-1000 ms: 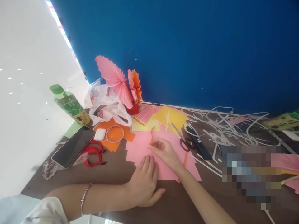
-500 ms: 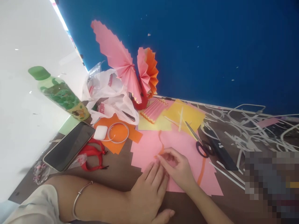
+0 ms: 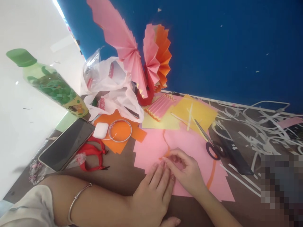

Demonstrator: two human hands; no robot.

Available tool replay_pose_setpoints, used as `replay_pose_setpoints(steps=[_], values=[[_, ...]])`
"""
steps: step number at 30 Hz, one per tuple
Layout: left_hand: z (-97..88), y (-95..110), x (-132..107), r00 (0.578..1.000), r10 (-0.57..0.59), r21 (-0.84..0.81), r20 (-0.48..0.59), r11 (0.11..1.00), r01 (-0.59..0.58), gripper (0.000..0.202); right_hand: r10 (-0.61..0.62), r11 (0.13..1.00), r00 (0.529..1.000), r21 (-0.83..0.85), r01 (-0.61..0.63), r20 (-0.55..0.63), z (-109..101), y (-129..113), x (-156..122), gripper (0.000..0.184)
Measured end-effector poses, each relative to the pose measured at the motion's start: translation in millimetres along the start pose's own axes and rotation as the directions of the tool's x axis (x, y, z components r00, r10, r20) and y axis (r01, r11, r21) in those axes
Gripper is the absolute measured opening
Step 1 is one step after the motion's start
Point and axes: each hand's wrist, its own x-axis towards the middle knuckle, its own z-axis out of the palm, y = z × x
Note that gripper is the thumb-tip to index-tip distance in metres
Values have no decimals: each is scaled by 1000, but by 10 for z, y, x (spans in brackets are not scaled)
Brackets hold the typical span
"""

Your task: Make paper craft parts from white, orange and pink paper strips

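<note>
My left hand (image 3: 151, 195) lies flat with its fingers stretched out on the near edge of a pink paper sheet (image 3: 189, 145) on the brown table. My right hand (image 3: 187, 171) rests on the same sheet just beside it, fingers pinched on the end of a thin curled orange paper strip (image 3: 166, 145) that rises from the sheet. A second orange strip (image 3: 211, 175) lies on the pink sheet to the right of that hand.
Black-handled scissors (image 3: 211, 145) and a black bar (image 3: 234, 153) lie right of the sheet, white paper trimmings (image 3: 258, 126) beyond. Yellow paper (image 3: 196, 112), pleated pink paper (image 3: 159, 107), paper fans (image 3: 132, 53), plastic bag (image 3: 111, 91), green bottle (image 3: 49, 83), phone (image 3: 67, 143), earbud case (image 3: 100, 130), red string (image 3: 93, 154) at left.
The camera has moved closer and lower, so everything looks larger. My right hand has drawn in against my left fingertips, still pinching the orange strip.
</note>
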Motion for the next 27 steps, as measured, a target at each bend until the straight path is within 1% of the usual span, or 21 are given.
replay_pose_setpoints(steps=[8, 17, 27], values=[[-17, -2, -8, 1000, -3, 14, 14, 1000, 3, 75, -33, 999, 999, -13, 33, 2, 7, 38, -10, 6], [-17, -6, -5, 1000, 3, 11, 17, 1000, -3, 73, -7, 999, 1000, -39, 7, 1, 2, 24, -6, 9], [-30, -6, 1, 1000, 4, 3, 28, 1000, -4, 73, 7, 1000, 1000, 8, -7, -23, 6, 22, -5, 9]])
